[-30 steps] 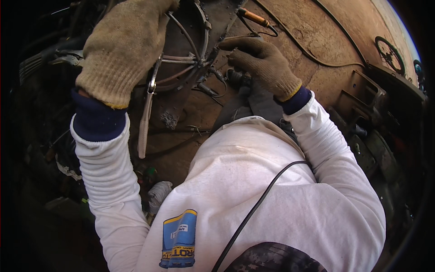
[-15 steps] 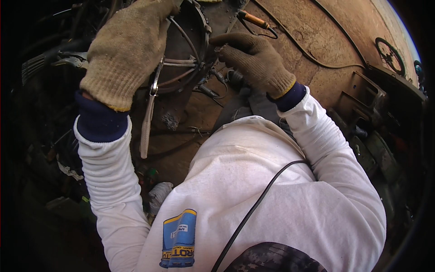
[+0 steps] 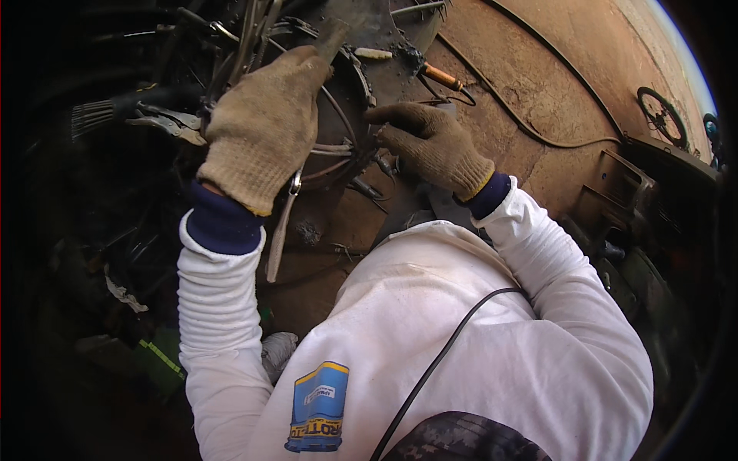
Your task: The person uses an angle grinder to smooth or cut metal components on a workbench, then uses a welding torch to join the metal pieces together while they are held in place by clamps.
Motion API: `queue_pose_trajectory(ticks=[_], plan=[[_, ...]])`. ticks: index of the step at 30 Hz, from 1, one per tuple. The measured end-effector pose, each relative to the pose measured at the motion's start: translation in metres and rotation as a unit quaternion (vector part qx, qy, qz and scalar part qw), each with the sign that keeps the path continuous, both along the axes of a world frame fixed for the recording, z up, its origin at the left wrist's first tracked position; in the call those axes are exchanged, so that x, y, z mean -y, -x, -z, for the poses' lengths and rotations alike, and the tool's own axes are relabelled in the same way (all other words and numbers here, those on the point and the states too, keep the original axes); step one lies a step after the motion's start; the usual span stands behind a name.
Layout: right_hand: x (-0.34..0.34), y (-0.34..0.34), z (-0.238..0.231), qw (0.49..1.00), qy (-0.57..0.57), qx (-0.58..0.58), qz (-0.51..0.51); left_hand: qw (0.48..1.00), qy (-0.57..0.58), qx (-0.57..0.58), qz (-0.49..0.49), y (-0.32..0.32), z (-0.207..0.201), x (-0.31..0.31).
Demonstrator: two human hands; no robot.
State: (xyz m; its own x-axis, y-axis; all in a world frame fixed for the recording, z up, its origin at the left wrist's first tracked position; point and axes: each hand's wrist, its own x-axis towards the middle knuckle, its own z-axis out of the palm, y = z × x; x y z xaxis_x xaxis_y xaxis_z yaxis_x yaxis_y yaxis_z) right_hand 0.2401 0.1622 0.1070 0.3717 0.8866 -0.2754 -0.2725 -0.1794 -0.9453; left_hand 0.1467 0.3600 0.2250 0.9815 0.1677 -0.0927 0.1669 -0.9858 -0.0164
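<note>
Your left hand (image 3: 265, 127): curled over rods (image 3: 334, 147); whether gripping, cannot tell. Your right hand (image 3: 434, 146): fingers bent, beside them; pinch unclear. Rods: near plate's (image 3: 388, 84) right edge. Handle (image 3: 280, 242): below left hand.

There is room right of the right hand (image 3: 434, 146), over the floor (image 3: 530, 173). A cable (image 3: 500, 112) crosses it. Rods (image 3: 247, 38) and a clamp (image 3: 171, 125) crowd the left hand (image 3: 265, 119).
</note>
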Motion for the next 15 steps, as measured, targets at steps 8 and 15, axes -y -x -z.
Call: queue_pose_trajectory(ticks=[8,15], plan=[[-0.026,-0.028,-0.020,0.991,0.047,0.042,-0.120,0.997,-0.011,-0.061,-0.037,-0.006,-0.012,0.007],[-0.038,-0.074,-0.012,0.963,-0.013,0.010,-0.269,0.982,0.013,-0.166,-0.091,-0.023,-0.022,0.007]])
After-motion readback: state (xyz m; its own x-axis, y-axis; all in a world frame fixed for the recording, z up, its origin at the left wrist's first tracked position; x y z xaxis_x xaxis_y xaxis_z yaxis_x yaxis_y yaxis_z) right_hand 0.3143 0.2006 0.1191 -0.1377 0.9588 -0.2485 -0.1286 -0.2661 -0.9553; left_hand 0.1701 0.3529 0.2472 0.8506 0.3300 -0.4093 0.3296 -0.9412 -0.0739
